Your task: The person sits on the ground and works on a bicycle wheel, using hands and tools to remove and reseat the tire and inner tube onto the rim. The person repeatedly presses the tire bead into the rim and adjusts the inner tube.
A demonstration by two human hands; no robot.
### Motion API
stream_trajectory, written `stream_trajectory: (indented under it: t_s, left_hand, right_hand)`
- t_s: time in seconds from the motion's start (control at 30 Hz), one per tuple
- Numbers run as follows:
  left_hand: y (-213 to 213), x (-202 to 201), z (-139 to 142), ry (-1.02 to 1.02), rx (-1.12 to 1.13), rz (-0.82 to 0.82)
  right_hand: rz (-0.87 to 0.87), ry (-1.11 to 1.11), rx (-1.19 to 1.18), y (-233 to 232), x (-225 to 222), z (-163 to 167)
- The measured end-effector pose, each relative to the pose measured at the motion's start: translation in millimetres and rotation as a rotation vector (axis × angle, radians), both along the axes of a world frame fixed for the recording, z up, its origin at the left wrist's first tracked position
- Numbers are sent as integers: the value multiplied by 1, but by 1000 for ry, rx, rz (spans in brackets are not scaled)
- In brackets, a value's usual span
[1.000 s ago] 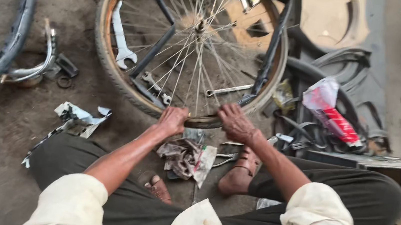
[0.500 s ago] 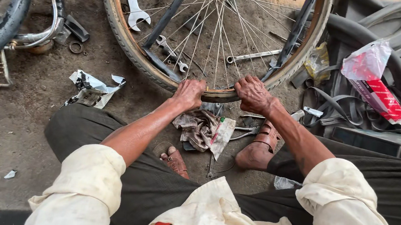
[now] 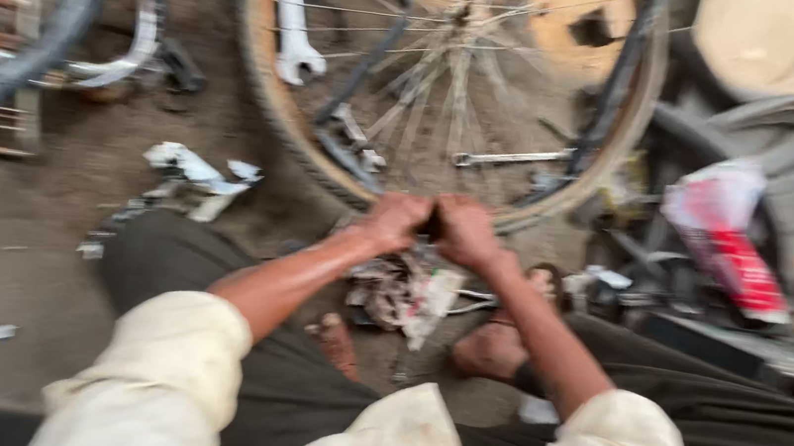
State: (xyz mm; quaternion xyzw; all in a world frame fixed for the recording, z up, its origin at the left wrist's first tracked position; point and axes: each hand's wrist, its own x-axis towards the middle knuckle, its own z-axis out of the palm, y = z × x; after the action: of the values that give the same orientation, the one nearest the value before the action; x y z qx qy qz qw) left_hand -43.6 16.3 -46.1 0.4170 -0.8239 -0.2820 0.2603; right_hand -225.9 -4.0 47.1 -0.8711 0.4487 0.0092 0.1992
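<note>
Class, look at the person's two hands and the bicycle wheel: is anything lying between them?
Nothing visible. The left hand and right hand sit together right at the wheel rim's near edge.

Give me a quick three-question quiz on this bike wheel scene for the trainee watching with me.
1. True or false: both hands meet at the near edge of the bicycle wheel.
2. Which tool lies inside the wheel at the upper left? A) hammer B) large spanner C) saw
3. What lies on the ground to the right of the wheel?

Key
1. True: the left hand and right hand are pressed together at the rim.
2. B: the large spanner lies under the spokes.
3. A red and white packet.
</note>
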Motion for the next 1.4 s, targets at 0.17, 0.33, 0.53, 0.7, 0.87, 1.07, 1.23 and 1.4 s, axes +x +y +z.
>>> stream_trajectory:
  t_s: [0.17,0.33,0.53,0.7,0.87,1.07,1.23,1.4]
  left_hand:
    - [-4,37,22,-184,-311,-185]
    - [-25,77,46,-472,-204,-205]
    - [-27,86,26,-611,-298,-309]
    - [-23,81,7,-555,-293,-306]
    - [-22,62,9,-660,-292,-323]
    - [-39,36,20,-659,-206,-366]
    - [-39,18,19,-596,-146,-365]
    - [-37,-5,16,-591,-16,-296]
  right_hand:
    - [-41,-53,-25,-3,-4,10]
    - [-29,-136,-10,1,-22,13]
    - [-87,-123,14,9,-25,2]
    - [-88,-73,-46,16,-46,0]
    - [-70,-29,-70,12,-61,-2]
    - [-127,-80,-31,12,-78,-14]
    - [-166,-130,-21,13,-91,-33]
    - [-182,-165,-93,10,-104,-37]
